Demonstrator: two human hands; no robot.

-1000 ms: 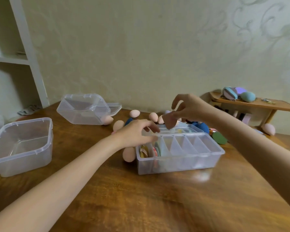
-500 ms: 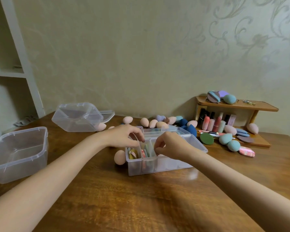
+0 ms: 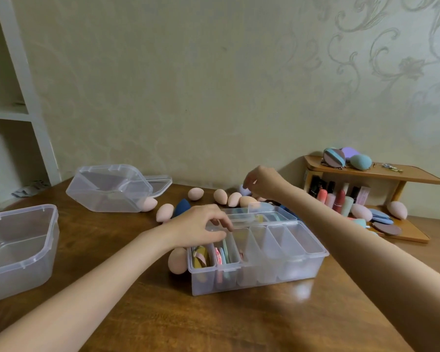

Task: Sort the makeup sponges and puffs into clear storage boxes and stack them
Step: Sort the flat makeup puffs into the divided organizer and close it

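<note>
Sorting step, mid-fill. Open clear box [image 3: 18, 250] at bench [image 3: 214, 321] left edge holds nothing. Left hand [image 3: 198, 228], fingers curled loosely, rests on the divided box [image 3: 257, 260] rim over the two filled leftmost slots. Right hand [image 3: 262, 182] hovers above peach sponges [image 3: 229, 198] near the back edge, fingertips pinched; grasp unclear. Next: pick one, drop in. No legible writing.

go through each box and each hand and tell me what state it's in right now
divided box: open, flat puffs in its two leftmost slots, other slots look empty
square box: open, empty
tipped box: lying on its side, lid open
left hand: fingers resting on the divided box's rim
right hand: raised over the loose sponges, grip unclear
</note>
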